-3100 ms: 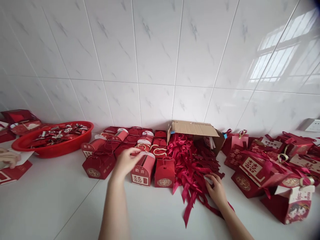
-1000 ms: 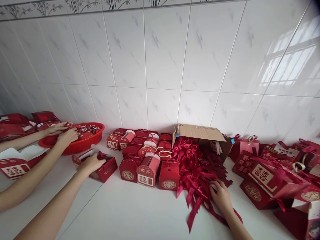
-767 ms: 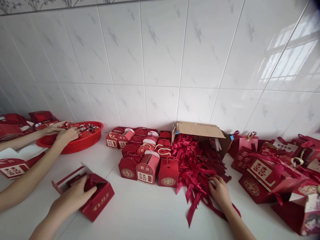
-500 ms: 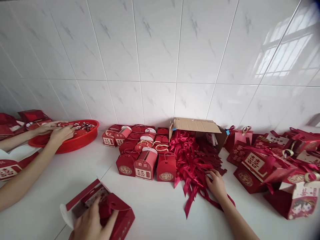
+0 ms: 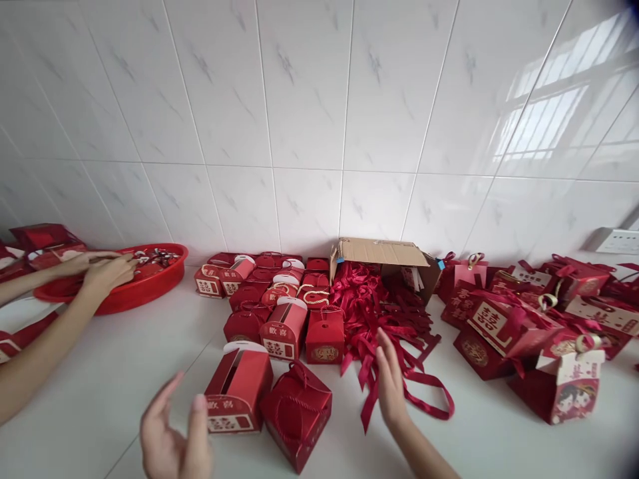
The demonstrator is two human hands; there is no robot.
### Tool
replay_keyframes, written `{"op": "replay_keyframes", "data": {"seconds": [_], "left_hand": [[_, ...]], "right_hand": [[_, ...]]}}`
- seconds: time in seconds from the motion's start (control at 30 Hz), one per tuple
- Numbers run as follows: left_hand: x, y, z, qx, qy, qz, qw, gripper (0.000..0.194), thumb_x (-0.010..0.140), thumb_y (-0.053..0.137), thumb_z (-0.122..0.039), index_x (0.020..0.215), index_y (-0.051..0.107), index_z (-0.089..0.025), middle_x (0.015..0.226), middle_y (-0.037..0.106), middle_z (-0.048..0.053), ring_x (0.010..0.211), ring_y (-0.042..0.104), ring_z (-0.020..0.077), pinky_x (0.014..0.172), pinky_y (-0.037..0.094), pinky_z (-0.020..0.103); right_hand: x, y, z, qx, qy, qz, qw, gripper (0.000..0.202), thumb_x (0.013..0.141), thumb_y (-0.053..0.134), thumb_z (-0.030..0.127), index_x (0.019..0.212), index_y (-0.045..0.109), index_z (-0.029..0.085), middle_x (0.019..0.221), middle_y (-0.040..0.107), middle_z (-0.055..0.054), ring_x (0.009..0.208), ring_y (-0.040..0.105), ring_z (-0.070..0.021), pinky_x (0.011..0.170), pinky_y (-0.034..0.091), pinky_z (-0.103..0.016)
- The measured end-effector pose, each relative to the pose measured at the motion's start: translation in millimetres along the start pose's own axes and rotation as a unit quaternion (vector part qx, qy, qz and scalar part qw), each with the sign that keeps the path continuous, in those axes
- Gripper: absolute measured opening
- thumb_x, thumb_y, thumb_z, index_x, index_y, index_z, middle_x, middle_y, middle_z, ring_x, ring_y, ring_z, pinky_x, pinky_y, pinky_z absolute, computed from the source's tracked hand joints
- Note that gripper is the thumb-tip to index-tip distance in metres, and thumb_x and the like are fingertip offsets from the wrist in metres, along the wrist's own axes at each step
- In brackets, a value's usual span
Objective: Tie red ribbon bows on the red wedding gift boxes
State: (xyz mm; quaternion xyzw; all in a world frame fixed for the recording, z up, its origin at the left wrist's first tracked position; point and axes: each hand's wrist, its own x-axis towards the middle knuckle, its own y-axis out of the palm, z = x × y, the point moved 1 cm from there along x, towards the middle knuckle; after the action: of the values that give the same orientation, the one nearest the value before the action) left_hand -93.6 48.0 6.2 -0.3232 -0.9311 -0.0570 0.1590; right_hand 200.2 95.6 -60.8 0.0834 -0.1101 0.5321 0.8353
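My left hand (image 5: pixel 172 432) is raised at the front with thumb and fingers apart and nothing in it. Just to its right stands a red gift box (image 5: pixel 237 389) with a white-edged top and a dark slot. Against that box leans a darker red box (image 5: pixel 297 416), tilted, with a twisted cord handle. My right hand (image 5: pixel 392 382) is upright with its fingers stretched out, holding nothing, beside the heap of crimson ribbons (image 5: pixel 357 286). A loose ribbon loop (image 5: pixel 439 402) lies to the right of this hand. The ribbons spill out of a cardboard box (image 5: pixel 384 251).
Rows of red gift boxes (image 5: pixel 284 326) stand behind the two front ones. At right lies a pile of ribbon-tied boxes (image 5: pixel 494 319). On the left, another person's hands (image 5: pixel 107 269) work over a red basin (image 5: pixel 170 276). A tiled wall (image 5: pixel 309 133) closes the back.
My left hand has let go of the red box, which was held open in front. Two boxes now stand there. My right hand has lifted off the ribbons. The view has shifted slightly right.
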Motion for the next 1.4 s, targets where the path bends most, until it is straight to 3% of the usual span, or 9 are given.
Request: {"op": "replay_keyframes", "data": {"seconds": [0.07,0.13,0.27,0.4,0.47,0.57,0.67,1.13,1.4], "left_hand": [[27.3,-7.4,18.7,0.002,0.002,-0.004,1.000,0.067,0.073,0.058,-0.061,0.127,0.050,-0.021,0.146,0.043,0.010,0.134,0.038,0.0355,0.114,0.025,0.049],[40.2,-8.1,38.5,-0.030,-0.091,0.093,0.991,0.070,0.071,0.054,-0.069,0.119,0.057,-0.018,0.138,0.051,0.013,0.133,0.039,0.0374,0.113,0.026,0.051],[25.1,4.8,54.6,-0.141,-0.216,0.235,0.937,0.074,0.071,0.053,-0.072,0.121,0.057,-0.018,0.122,0.064,0.011,0.122,0.051,0.0367,0.099,0.045,0.047],[3.1,23.3,44.8,-0.155,-0.220,0.239,0.933,0.073,0.075,0.052,-0.070,0.126,0.055,-0.018,0.114,0.067,0.010,0.112,0.059,0.0319,0.093,0.049,0.042],[-0.3,28.6,40.8,-0.151,-0.218,0.245,0.932,0.073,0.077,0.050,-0.069,0.129,0.053,-0.018,0.112,0.068,0.010,0.108,0.062,0.0297,0.091,0.050,0.040],[0.7,28.7,41.5,-0.151,-0.206,0.255,0.933,0.073,0.078,0.050,-0.068,0.131,0.052,-0.018,0.112,0.069,0.010,0.104,0.063,0.0284,0.089,0.051,0.039],[3.3,23.8,47.0,-0.153,-0.204,0.254,0.933,0.072,0.077,0.051,-0.068,0.130,0.052,-0.019,0.112,0.069,0.009,0.105,0.063,0.0290,0.088,0.051,0.039],[11.3,21.9,51.2,-0.169,-0.211,0.243,0.932,0.069,0.076,0.051,-0.069,0.128,0.053,-0.022,0.115,0.068,0.008,0.108,0.061,0.0300,0.089,0.051,0.041],[8.0,17.9,61.6,-0.159,-0.199,0.228,0.940,0.068,0.076,0.050,-0.070,0.126,0.055,-0.024,0.119,0.066,0.008,0.112,0.060,0.0291,0.094,0.049,0.041]], "right_hand": [[-32.9,29.7,0.4,0.077,0.060,0.033,0.995,0.059,0.092,0.038,0.053,0.146,0.027,0.034,0.156,0.022,0.000,0.144,0.017,-0.0263,0.115,0.021,-0.052],[-60.2,53.1,-2.6,0.099,0.081,0.056,0.990,0.065,0.090,0.042,0.056,0.148,0.021,0.036,0.158,0.010,0.007,0.146,0.002,-0.0241,0.118,0.011,-0.050],[-73.8,80.7,-4.0,0.096,0.122,0.049,0.987,0.071,0.089,0.038,0.061,0.150,0.012,0.035,0.157,-0.004,0.013,0.146,-0.008,-0.0203,0.119,0.003,-0.048],[-44.4,88.6,-2.1,0.122,0.137,-0.001,0.983,0.078,0.088,0.035,0.064,0.151,0.005,0.029,0.157,-0.008,0.009,0.145,-0.015,-0.0174,0.118,-0.005,-0.046],[-31.7,89.3,-5.1,0.150,0.146,0.012,0.978,0.080,0.087,0.038,0.063,0.151,0.006,0.027,0.158,-0.002,0.006,0.146,-0.005,-0.0175,0.119,0.000,-0.044],[-26.7,90.6,-11.6,0.174,0.141,0.039,0.974,0.074,0.087,0.040,0.062,0.149,0.022,0.026,0.156,0.020,0.003,0.145,0.017,-0.0192,0.119,0.016,-0.040],[-32.3,93.5,-15.9,0.185,0.138,0.042,0.972,0.067,0.087,0.042,0.060,0.145,0.035,0.026,0.153,0.030,0.003,0.144,0.021,-0.0195,0.119,0.017,-0.038],[-24.4,112.5,-18.4,0.205,0.113,0.068,0.970,0.066,0.089,0.038,0.061,0.141,0.042,0.020,0.150,0.037,-0.003,0.141,0.029,-0.0209,0.116,0.021,-0.039],[-38.4,98.1,-6.9,0.159,0.111,0.023,0.981,0.068,0.090,0.034,0.062,0.147,0.029,0.027,0.156,0.021,0.004,0.145,0.014,-0.0179,0.119,0.011,-0.038]]}}
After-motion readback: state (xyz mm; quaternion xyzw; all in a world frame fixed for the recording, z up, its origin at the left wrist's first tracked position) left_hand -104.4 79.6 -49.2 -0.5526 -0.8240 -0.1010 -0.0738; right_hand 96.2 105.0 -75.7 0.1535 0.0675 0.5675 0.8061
